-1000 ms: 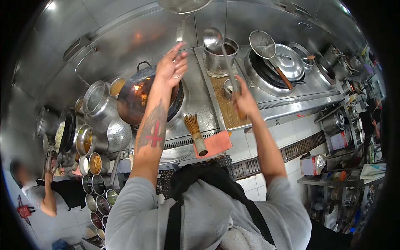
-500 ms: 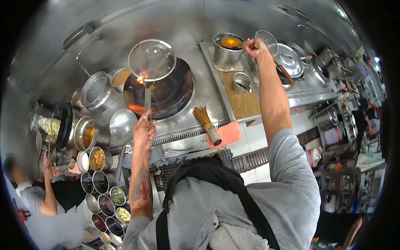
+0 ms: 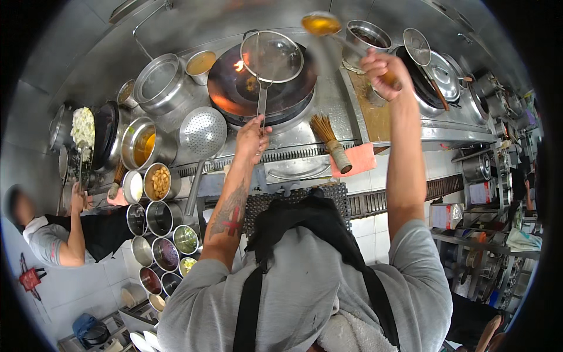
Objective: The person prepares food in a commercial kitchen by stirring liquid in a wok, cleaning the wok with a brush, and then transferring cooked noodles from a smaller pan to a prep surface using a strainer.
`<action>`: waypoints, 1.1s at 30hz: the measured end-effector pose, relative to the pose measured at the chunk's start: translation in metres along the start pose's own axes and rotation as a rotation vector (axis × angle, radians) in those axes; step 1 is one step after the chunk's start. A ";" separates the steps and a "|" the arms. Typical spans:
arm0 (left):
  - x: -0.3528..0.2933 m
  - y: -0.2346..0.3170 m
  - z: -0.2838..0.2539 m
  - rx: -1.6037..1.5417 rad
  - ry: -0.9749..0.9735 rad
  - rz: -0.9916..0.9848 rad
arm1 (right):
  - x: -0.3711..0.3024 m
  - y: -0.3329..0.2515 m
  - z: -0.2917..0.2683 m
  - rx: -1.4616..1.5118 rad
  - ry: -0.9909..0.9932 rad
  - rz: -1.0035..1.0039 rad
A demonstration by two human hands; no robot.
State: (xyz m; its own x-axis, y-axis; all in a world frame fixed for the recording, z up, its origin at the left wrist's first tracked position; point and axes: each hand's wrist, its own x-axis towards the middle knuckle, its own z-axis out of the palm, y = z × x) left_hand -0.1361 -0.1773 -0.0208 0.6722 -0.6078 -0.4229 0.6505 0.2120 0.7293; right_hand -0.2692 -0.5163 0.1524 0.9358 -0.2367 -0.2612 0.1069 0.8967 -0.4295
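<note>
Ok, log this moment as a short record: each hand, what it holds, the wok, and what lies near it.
Left hand: gripping the handle of a mesh strainer
Strainer position: over the wok
Right hand: gripping a ladle, its bowl raised
Ladle contents: amber liquid
Wok: dark, orange flame-like glow at its left side
Left of wok: perforated skimmer, nearer the person
Right of wok: bristle brush, handle end over a pink cloth
Co-worker: far left
</note>
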 end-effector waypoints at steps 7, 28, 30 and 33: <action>-0.007 0.010 -0.025 0.186 0.152 0.042 | 0.003 0.091 -0.035 -0.744 0.120 0.048; -0.010 -0.013 0.014 0.328 0.225 0.267 | 0.117 -0.214 -0.087 0.259 0.359 -0.021; -0.006 -0.018 0.012 0.256 0.188 0.209 | 0.110 -0.221 -0.089 0.186 0.304 -0.028; 0.004 -0.025 0.008 0.160 0.120 0.179 | 0.095 -0.218 -0.081 -0.056 0.117 -0.173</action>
State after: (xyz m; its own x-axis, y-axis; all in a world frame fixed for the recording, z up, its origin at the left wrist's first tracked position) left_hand -0.1523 -0.1916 -0.0361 0.8147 -0.4743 -0.3335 0.4600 0.1787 0.8698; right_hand -0.2310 -0.7644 0.1512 0.8593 -0.4303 -0.2766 0.2408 0.8173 -0.5236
